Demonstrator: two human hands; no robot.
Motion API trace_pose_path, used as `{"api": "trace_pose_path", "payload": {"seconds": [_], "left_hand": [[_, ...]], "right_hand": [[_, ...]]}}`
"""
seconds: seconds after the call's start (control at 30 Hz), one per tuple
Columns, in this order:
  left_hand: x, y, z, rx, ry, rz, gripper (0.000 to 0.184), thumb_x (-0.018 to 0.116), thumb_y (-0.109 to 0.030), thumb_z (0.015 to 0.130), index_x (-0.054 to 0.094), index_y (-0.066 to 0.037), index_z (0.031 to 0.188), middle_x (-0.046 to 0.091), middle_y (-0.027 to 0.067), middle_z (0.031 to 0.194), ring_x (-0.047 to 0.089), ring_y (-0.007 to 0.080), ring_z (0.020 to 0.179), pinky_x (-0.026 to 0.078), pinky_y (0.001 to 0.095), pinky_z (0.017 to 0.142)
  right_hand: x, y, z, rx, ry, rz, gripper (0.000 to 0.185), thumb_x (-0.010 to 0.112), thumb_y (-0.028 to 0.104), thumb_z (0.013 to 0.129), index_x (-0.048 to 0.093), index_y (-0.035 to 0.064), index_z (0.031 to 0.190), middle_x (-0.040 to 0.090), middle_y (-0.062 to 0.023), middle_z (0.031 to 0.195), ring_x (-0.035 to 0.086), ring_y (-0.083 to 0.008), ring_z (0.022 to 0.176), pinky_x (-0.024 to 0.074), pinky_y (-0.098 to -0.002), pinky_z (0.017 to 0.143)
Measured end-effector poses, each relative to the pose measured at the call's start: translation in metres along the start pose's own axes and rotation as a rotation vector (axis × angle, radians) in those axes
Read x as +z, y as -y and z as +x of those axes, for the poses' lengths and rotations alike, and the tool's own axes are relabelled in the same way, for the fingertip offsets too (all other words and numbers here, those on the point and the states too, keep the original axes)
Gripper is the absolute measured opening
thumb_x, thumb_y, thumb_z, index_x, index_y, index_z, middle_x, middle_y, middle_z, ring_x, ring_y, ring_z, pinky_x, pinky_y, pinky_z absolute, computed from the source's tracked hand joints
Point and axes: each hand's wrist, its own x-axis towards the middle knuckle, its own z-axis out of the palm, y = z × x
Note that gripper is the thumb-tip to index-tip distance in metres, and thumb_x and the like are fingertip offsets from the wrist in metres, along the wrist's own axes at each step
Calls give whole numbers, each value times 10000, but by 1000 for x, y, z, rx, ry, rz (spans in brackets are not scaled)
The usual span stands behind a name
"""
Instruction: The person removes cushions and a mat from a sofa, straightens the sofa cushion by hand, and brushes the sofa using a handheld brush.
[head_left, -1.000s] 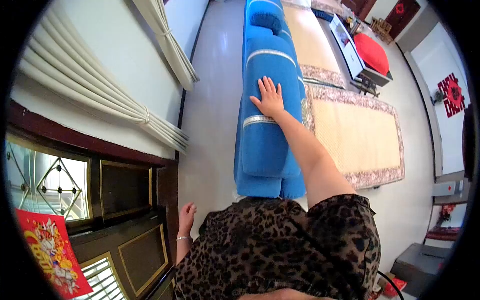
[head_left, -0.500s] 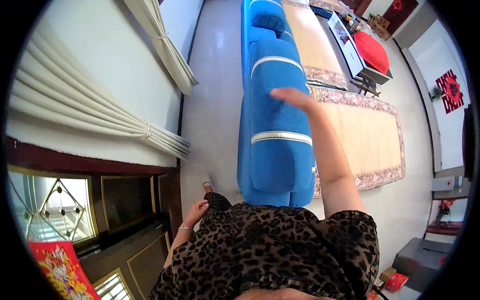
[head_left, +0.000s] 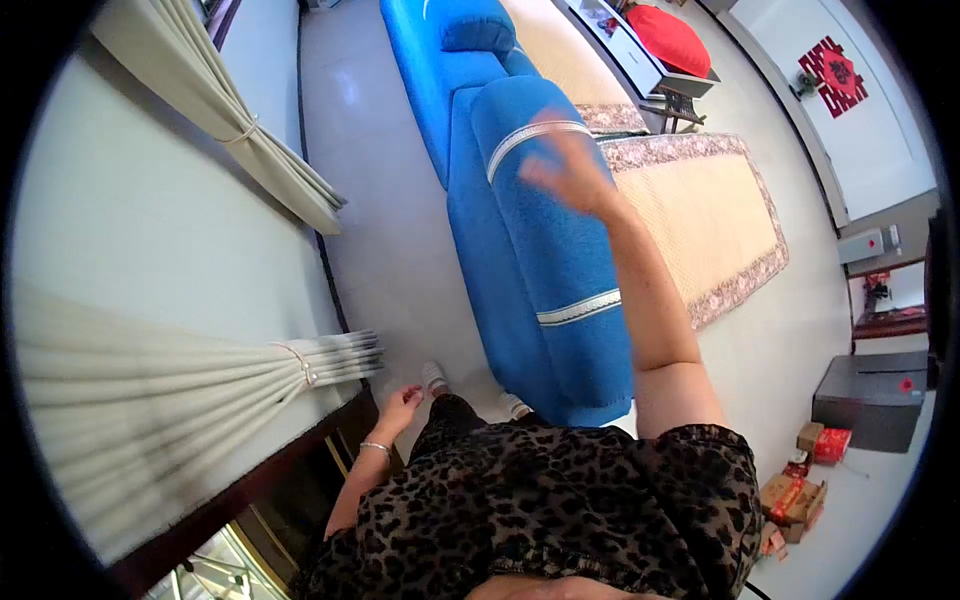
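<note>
My right hand (head_left: 568,170) is stretched forward over the blue sofa (head_left: 535,230), fingers spread and somewhat blurred, with nothing visible in it. Whether it touches the sofa back I cannot tell. White lace-like bands (head_left: 580,308) cross the sofa's blue cover. Low on the left, my left hand (head_left: 401,408) hangs beside my leg with loosely bent fingers and nothing seen in it. A bracelet (head_left: 376,446) circles that wrist. The nearest thing to it is the tied pale curtain (head_left: 310,362).
On the left, a second curtain (head_left: 240,130) hangs along the wall. A floral-edged mat (head_left: 700,230) lies right of the sofa. Beyond it stands a low cabinet (head_left: 640,60) with a red cover (head_left: 668,40). Cardboard boxes (head_left: 793,497) and a grey chest (head_left: 868,395) are at the right.
The view has turned and moved forward along the sofa. My right hand has spread its fingers and shifted a little up and left in view. My left hand remains low.
</note>
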Motion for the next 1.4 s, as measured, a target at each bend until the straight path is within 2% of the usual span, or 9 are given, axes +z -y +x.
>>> {"api": "trace_pose_path", "payload": {"seconds": [0.07,0.17,0.47,0.57,0.7,0.77,0.9,1.23,1.4], "left_hand": [[-30,3,6,53,-39,37,364,588,-255,928,594,-3,1190,677,110,1016,637,208,941,484,333,837],[-66,1,21,98,-51,21,350,587,-251,928,598,-10,1182,679,99,998,643,201,924,490,332,828],[-114,-34,67,168,-24,-165,285,564,-156,935,588,9,1166,674,87,976,622,146,869,501,280,784],[-122,-51,91,182,-11,-160,287,564,-154,935,588,5,1173,675,83,969,617,141,855,501,279,780],[-146,-81,116,197,-35,-123,294,567,-157,939,587,12,1178,674,86,972,612,137,842,501,279,780],[-157,-112,131,212,-89,-158,292,570,-162,940,591,15,1171,672,86,970,612,135,837,502,280,778],[-176,-176,168,140,-94,-152,290,579,-169,938,594,11,1165,669,73,943,610,128,812,499,275,770],[-143,-426,335,605,-19,290,305,603,-232,911,627,-16,1125,663,116,1013,630,206,924,486,319,837],[-104,-515,412,892,128,592,303,581,-164,890,618,-47,1167,604,150,1176,540,284,1150,418,380,992]], "right_hand": [[35,-30,18,239,-457,-124,715,544,466,900,334,35,1432,357,-190,1465,291,-334,1383,179,-478,1143],[97,-59,3,246,-104,-545,802,569,449,884,235,7,1464,254,-163,1527,195,-295,1432,144,-498,1154],[87,-54,6,220,49,-514,734,576,447,873,302,106,1463,213,-122,1547,180,-265,1437,156,-524,1147],[44,-49,29,288,358,-329,696,590,426,880,358,76,1434,261,-154,1525,233,-285,1419,182,-489,1147],[-37,-96,73,357,-56,207,555,621,323,889,473,15,1327,464,-218,1378,403,-339,1311,286,-419,1107],[-36,-133,98,363,-820,-339,575,584,326,924,435,2,1375,462,-224,1382,399,-351,1316,296,-401,1102],[83,-131,116,607,-154,-352,878,478,622,863,296,-15,1438,265,-187,1518,226,-297,1421,140,-521,1144],[53,-122,100,416,-91,-8,738,599,440,856,346,50,1428,287,-160,1511,244,-305,1410,143,-519,1141],[21,-108,23,683,-129,-102,663,647,307,844,391,30,1390,402,-199,1425,386,-343,1316,284,-429,1102]]}}
